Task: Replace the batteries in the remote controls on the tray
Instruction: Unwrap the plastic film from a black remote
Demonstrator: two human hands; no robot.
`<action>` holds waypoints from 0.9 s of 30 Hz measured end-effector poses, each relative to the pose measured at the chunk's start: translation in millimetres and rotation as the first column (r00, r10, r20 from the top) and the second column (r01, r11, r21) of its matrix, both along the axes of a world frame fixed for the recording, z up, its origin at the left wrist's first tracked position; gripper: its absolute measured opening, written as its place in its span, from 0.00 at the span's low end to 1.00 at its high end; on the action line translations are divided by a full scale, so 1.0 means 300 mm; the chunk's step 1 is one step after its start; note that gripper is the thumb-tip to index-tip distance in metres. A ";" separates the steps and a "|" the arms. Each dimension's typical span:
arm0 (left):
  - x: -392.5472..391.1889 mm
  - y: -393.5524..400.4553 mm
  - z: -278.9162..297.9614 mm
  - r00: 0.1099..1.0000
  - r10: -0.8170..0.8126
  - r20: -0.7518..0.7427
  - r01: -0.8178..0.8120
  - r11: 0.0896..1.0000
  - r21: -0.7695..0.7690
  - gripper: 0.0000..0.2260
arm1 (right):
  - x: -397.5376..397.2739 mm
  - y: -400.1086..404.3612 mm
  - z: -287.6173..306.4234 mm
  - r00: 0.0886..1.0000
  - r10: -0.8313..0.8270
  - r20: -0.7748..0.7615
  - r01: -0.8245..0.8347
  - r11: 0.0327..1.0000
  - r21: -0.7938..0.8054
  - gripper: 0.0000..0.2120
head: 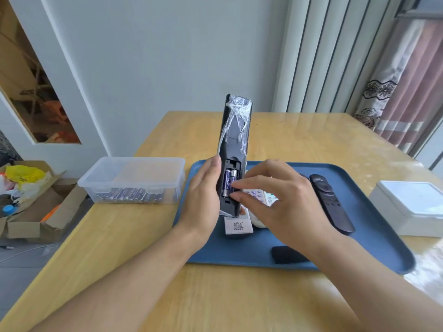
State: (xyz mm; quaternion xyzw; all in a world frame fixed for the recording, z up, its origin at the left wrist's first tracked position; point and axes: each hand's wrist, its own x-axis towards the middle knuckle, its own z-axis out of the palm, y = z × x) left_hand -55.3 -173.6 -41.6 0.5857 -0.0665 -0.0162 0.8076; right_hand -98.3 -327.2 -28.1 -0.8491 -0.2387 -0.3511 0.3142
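**Black remote, battery bay open, held upright over the tray**

Item: black remote (233,149), wrapped in clear film, back facing the camera, long axis near vertical with its lower end just above the blue tray (359,236). The left hand (203,195) grasps its left edge, fingers curled round the body. Bay contents: two batteries (229,185), purple-labelled, side by side, lengthwise with the remote.

The right hand (271,200) reaches in from the right, the nearer hand to the bay; its fingertips (236,190) pinch at the lower end of the right-hand battery. Whether that cell is going in or coming out cannot be told; either way the move runs across the remote's axis, right to left.

Tray, other remotes: three counted — one black (333,207), one white with buttons (261,195) mostly hidden, one pale, labelled (238,227). One dark cover piece (287,254), probably the bay lid.

Table: one clear tub (134,180) of batteries, left; one white box (412,207), right.
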 end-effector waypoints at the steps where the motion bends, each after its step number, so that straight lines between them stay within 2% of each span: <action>1: -0.002 -0.003 -0.002 1.000 -0.007 0.006 0.007 1.000 -0.009 0.38 | 0.002 0.002 -0.005 1.000 0.008 0.014 -0.008 1.000 -0.002 0.06; 6: -0.006 -0.011 0.003 0.998 -0.062 0.004 0.062 0.998 -0.010 0.37 | 0.012 -0.003 -0.016 0.999 0.006 0.046 -0.004 0.999 -0.038 0.05; 10: -0.019 -0.018 0.008 0.996 -0.086 -0.004 0.086 0.996 -0.012 0.33 | 0.006 0.002 -0.013 1.000 0.014 0.020 -0.014 1.000 -0.019 0.05; 16: -0.015 -0.013 0.008 0.993 -0.115 -0.018 0.114 0.993 -0.038 0.37 | 0.016 -0.019 0.004 0.994 0.055 0.090 -0.039 0.985 -0.165 0.04; 22: -0.017 -0.012 0.002 0.992 -0.127 0.004 0.127 0.989 0.070 0.33 | 0.024 -0.035 0.017 0.980 0.055 0.193 -0.002 0.963 -0.269 0.03; 25: -0.036 -0.021 0.002 0.991 -0.134 0.004 0.132 0.984 0.120 0.26 | 0.019 -0.046 0.024 0.983 0.024 0.185 0.031 0.957 -0.288 0.04; 27: -0.042 -0.017 0.006 0.988 -0.153 -0.006 0.152 0.979 0.136 0.27 | 0.015 -0.041 0.023 0.981 0.016 0.194 0.043 0.954 -0.296 0.03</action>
